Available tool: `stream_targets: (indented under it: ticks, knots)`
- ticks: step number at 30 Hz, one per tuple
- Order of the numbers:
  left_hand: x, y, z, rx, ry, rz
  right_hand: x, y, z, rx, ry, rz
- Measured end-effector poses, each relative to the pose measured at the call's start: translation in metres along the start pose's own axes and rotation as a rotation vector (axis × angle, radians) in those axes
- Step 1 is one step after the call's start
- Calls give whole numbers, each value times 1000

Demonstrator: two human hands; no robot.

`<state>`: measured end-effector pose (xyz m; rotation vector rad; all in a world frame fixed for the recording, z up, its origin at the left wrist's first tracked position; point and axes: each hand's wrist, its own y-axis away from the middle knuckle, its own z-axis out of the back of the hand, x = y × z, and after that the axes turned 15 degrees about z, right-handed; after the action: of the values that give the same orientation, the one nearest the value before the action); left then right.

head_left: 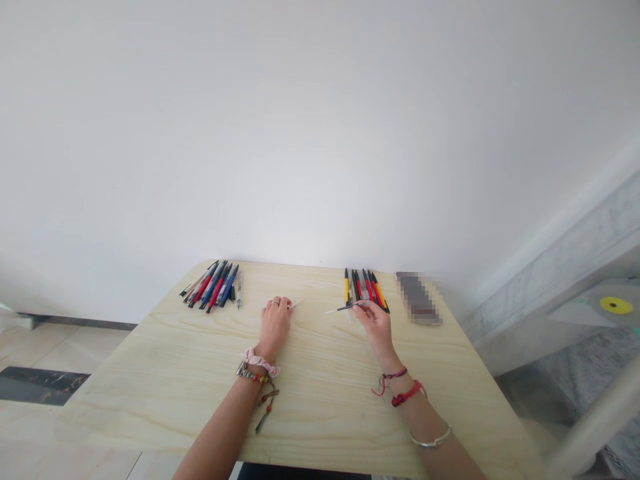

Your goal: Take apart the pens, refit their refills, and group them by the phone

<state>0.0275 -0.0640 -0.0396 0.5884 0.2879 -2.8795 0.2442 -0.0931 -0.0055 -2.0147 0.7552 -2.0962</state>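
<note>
My left hand (pixel 275 325) is low over the middle of the table, its fingers closed on a slim, clear pen part (pixel 297 304). Only the pale tip of that part shows past the fingertips; the rest is hidden. To the right, my right hand (pixel 377 327) pinches a thin pen refill (pixel 344 308), dark along its length with a whitish end pointing left. Just behind this hand lies a row of yellow, red and black pens (pixel 357 283). A fan of blue, red and clear pens (pixel 213 285) lies at the back left, apart from my left hand.
The pale wooden table (pixel 310 407) stands against a white wall (pixel 300 133). A dark, blurred-out flat object (pixel 417 297) lies at the back right corner. Beyond the right edge are a grey marbled panel and a round thing with a yellow centre (pixel 616 305).
</note>
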Motion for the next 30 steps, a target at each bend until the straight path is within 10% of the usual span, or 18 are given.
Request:
stream_targets:
  ticks: [11,30]
  knots:
    - [-13,4,5,69,327,-326,-1,-2,6,-81,8,48]
    - [-17,7,9,106,420,-385,3,0,1,-63,-43,36]
